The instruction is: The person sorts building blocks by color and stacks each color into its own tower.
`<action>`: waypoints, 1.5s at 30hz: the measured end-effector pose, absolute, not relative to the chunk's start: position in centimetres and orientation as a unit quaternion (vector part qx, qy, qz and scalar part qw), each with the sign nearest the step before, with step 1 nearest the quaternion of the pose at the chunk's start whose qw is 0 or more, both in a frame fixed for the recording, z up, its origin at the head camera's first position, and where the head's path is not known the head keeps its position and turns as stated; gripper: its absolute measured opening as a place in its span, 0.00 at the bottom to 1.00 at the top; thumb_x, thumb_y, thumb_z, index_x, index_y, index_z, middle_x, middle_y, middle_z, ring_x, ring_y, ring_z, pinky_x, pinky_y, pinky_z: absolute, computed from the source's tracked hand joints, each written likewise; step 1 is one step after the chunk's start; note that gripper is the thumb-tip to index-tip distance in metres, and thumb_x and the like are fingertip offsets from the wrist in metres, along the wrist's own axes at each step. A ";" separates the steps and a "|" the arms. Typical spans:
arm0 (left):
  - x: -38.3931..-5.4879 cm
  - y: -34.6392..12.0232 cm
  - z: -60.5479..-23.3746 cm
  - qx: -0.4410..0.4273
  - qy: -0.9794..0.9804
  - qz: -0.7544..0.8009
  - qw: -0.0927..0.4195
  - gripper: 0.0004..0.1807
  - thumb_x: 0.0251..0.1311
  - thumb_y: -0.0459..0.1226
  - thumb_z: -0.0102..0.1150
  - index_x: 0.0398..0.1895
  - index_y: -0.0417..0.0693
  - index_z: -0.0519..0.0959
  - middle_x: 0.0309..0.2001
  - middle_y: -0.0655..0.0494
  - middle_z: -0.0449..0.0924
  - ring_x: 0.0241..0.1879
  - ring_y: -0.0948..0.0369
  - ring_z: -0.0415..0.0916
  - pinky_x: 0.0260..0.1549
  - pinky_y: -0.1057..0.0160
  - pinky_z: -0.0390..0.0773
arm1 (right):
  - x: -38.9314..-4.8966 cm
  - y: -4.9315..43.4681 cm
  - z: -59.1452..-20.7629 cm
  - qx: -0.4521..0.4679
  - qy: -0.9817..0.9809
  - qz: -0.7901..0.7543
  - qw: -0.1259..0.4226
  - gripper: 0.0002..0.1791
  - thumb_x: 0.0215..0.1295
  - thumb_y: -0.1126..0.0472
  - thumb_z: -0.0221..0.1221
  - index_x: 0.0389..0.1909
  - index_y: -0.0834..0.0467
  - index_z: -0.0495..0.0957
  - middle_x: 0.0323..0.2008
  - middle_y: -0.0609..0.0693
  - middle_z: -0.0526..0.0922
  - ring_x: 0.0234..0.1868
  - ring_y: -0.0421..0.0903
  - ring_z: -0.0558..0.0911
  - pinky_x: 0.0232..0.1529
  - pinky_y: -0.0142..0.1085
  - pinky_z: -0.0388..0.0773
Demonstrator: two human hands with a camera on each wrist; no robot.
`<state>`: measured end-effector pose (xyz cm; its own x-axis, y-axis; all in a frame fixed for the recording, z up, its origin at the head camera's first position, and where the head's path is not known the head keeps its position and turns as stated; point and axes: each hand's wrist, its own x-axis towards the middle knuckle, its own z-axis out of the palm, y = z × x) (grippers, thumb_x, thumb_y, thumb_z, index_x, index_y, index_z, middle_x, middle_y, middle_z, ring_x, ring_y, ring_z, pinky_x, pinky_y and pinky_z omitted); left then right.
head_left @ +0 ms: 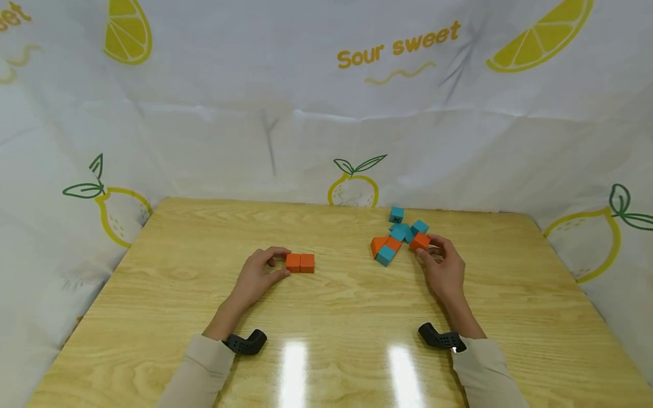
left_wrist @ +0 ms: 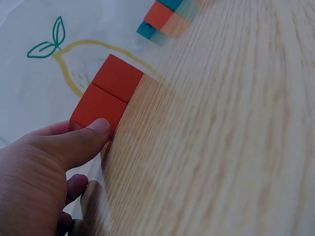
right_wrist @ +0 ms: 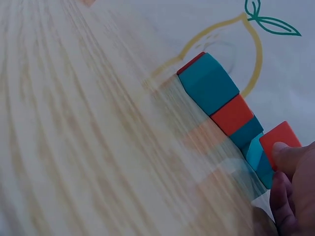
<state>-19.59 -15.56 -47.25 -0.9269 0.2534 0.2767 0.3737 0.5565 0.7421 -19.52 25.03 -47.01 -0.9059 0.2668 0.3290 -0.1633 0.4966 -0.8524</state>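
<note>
Two orange cubes sit side by side on the wooden table. My left hand [head_left: 259,273] pinches the left orange cube [left_wrist: 100,108] between thumb and fingers, and the right orange cube [head_left: 308,263] lies against it. Over at the pile on the right, my right hand [head_left: 445,266] holds another orange cube [head_left: 420,241] between thumb and fingers. That cube overlaps a blue cube [head_left: 420,226] behind it in the head view. The pile also has a blue cube [head_left: 385,255] at its front and an orange block [head_left: 378,246] at its left.
A lone blue cube [head_left: 396,215] with a dark mark stands at the back of the pile, near the table's far edge. The wooden table [head_left: 347,317] meets a white lemon-print cloth [head_left: 229,147] behind and at both sides.
</note>
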 end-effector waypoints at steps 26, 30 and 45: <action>-19.7 -15.5 -47.1 -0.166 -0.877 -0.447 0.059 0.24 0.50 0.38 0.72 0.53 0.52 0.80 0.35 0.57 0.74 0.33 0.59 0.65 0.34 0.57 0.67 | -17.6 18.7 -43.3 0.037 -0.793 0.525 0.307 0.23 0.60 0.75 0.61 0.57 0.73 0.71 0.47 0.67 0.76 0.45 0.62 0.75 0.41 0.24 0.71; -19.7 -15.5 -47.2 -0.167 -0.877 -0.447 0.061 0.24 0.50 0.38 0.72 0.53 0.51 0.80 0.33 0.57 0.73 0.32 0.59 0.64 0.33 0.58 0.66 | -17.3 17.3 -43.2 0.059 -0.794 0.516 0.315 0.23 0.59 0.76 0.62 0.56 0.74 0.71 0.46 0.69 0.76 0.46 0.64 0.75 0.41 0.26 0.72; -19.8 -15.6 -47.1 -0.171 -0.875 -0.449 0.055 0.23 0.52 0.39 0.71 0.53 0.52 0.80 0.32 0.56 0.72 0.32 0.59 0.63 0.32 0.58 0.65 | -17.1 12.8 -43.6 0.133 -0.792 0.506 0.315 0.23 0.55 0.79 0.63 0.53 0.74 0.72 0.40 0.68 0.77 0.38 0.62 0.77 0.36 0.40 0.76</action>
<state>-19.76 -15.60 -47.13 -0.9357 0.2498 0.2491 0.3480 0.5380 0.7678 -17.12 12.84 -43.57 -0.7667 0.1085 0.6328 -0.5288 0.4524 -0.7182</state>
